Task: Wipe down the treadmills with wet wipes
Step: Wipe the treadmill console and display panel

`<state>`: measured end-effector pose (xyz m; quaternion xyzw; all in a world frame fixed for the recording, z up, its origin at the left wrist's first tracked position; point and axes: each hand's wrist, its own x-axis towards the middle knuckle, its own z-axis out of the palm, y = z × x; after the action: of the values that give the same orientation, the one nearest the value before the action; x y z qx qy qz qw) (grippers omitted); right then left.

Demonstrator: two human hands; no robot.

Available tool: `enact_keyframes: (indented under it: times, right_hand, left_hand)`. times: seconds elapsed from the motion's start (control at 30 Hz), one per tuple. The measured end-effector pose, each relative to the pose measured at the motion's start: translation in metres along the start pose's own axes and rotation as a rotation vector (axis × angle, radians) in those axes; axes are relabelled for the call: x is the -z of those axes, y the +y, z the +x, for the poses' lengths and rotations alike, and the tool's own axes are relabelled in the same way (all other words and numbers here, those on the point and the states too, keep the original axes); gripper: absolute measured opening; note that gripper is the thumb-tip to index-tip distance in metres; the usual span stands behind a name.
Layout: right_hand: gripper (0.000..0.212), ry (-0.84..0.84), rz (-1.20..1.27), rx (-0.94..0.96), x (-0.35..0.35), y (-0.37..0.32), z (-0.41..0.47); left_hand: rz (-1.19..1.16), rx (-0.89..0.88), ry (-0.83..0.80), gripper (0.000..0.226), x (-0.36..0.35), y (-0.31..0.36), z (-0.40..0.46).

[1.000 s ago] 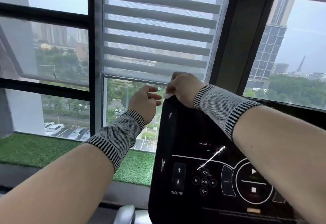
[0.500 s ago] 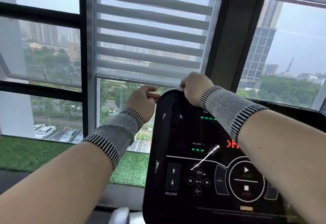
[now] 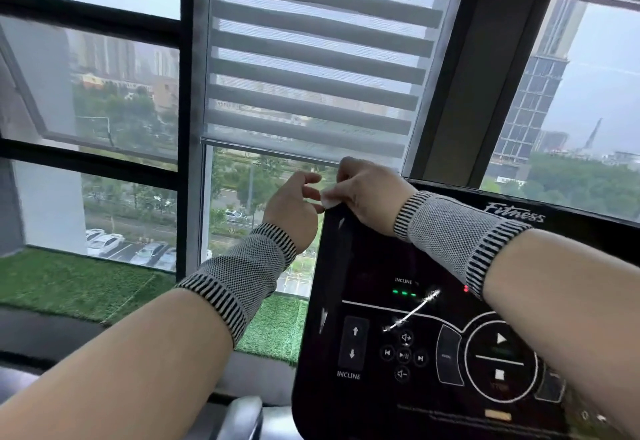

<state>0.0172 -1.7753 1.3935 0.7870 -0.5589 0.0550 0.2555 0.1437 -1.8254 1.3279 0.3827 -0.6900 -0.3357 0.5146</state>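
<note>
Grey window light falls behind the treadmill console (image 3: 433, 318). My right hand (image 3: 367, 193) pinches the wet wipe (image 3: 328, 200) onto its top-left corner; my left hand (image 3: 291, 207) hovers beside, fingers loose, holding nothing. Wiping lower could press the live buttons (image 3: 403, 354).
</note>
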Motion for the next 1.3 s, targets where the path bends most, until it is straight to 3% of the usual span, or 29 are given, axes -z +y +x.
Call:
enact_keyframes:
  times: [0.1,0.23,0.4,0.57,0.77,0.93,1.3]
  right_hand:
    - [0.023,0.073,-0.007,-0.03,0.0,0.002,0.008]
    - [0.027,-0.003,-0.073,0.016,-0.003,-0.003,0.011]
    - [0.036,0.031,-0.104,-0.263,0.01,0.029,0.0]
    - [0.039,0.044,-0.085,-0.28,0.003,0.03,-0.003]
    - [0.037,0.023,-0.074,-0.525,0.003,0.063,-0.037]
    - [0.037,0.039,-0.032,-0.45,-0.004,0.051,-0.021]
    - [0.05,-0.048,-0.033,-0.563,0.009,0.103,-0.081]
  left_hand:
    - [0.001,0.01,0.017,0.051,-0.003,-0.001,0.0]
    - [0.045,-0.036,0.058,0.046,-0.001,0.003,0.002]
    - [0.124,-0.089,0.027,0.049,-0.002,0.006,0.008]
    - [0.271,-0.177,-0.025,0.052,-0.015,0.024,0.018]
    - [0.509,-0.292,-0.131,0.054,-0.03,0.041,0.027]
    - [0.713,-0.393,-0.127,0.05,-0.039,0.051,0.027]
    - [0.963,-0.445,-0.24,0.042,-0.087,0.089,0.02]
